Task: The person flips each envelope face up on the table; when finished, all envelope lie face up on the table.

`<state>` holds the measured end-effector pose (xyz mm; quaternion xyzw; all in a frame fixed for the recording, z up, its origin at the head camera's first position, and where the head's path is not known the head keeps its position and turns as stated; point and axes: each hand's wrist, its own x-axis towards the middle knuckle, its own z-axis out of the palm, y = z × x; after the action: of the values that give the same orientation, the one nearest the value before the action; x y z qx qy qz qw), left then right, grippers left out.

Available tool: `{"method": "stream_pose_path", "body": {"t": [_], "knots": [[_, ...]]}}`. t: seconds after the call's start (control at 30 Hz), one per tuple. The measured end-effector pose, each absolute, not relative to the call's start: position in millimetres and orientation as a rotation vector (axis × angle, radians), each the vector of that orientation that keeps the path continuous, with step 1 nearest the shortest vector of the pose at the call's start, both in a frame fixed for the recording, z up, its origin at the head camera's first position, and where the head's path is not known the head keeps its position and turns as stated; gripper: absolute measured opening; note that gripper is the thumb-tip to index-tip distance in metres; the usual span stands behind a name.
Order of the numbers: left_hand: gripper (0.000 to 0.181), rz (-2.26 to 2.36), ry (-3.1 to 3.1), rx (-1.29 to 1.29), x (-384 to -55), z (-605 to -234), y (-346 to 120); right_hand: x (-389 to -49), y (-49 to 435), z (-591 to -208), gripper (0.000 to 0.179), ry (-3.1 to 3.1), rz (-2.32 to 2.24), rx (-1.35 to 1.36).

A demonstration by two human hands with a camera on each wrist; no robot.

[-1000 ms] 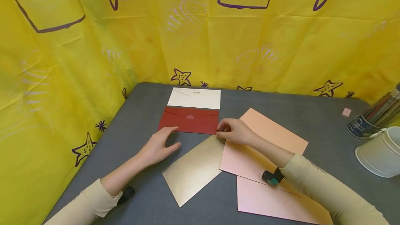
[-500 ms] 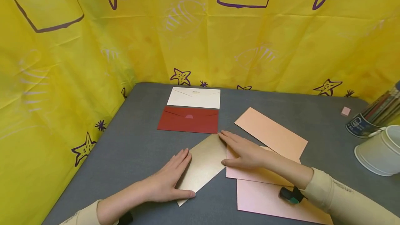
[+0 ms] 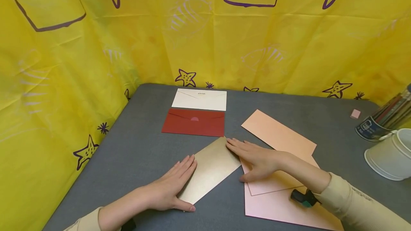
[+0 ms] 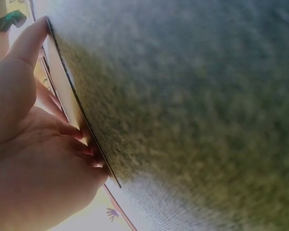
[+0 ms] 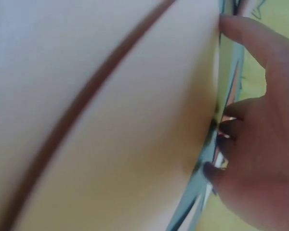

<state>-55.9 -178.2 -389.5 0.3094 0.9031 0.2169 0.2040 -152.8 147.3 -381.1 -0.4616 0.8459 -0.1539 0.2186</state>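
Envelopes left of mug, pencils in cup

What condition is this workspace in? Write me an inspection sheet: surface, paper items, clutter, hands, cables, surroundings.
Surface: grey tabletop, partly covered by paper.
Paper items: gold paper rectangle lies slantwise between the hands; red envelope and white envelope lie beyond it, flap sides up; pink paper rectangles lie in a partly overlapping group at the right.
Clutter: filled pencil cup, white cup-shaped container and small pink block, far right.
Left hand: fingers extended, at the gold paper's left end.
Right hand: fingers extended, fingertips at its far right corner.
Cables: nothing seen.
Surroundings: patterned yellow cloth behind and at left.
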Motion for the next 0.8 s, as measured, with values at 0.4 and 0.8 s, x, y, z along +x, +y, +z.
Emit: {"method": "stream_pose_path", "body": {"t": [0.4, 0.8], "knots": [[0.109, 0.603, 2.477, 0.969, -66.3, -391.8, -189.4, -166.0, 123.3, -389.8, 0.100, 2.308, -0.384, -1.537], [0.108, 0.576, 2.447, 1.020, -75.8, -393.1, -207.1, -164.2, 109.8, -390.5, 0.092, 2.414, -0.114, -1.649]]}}
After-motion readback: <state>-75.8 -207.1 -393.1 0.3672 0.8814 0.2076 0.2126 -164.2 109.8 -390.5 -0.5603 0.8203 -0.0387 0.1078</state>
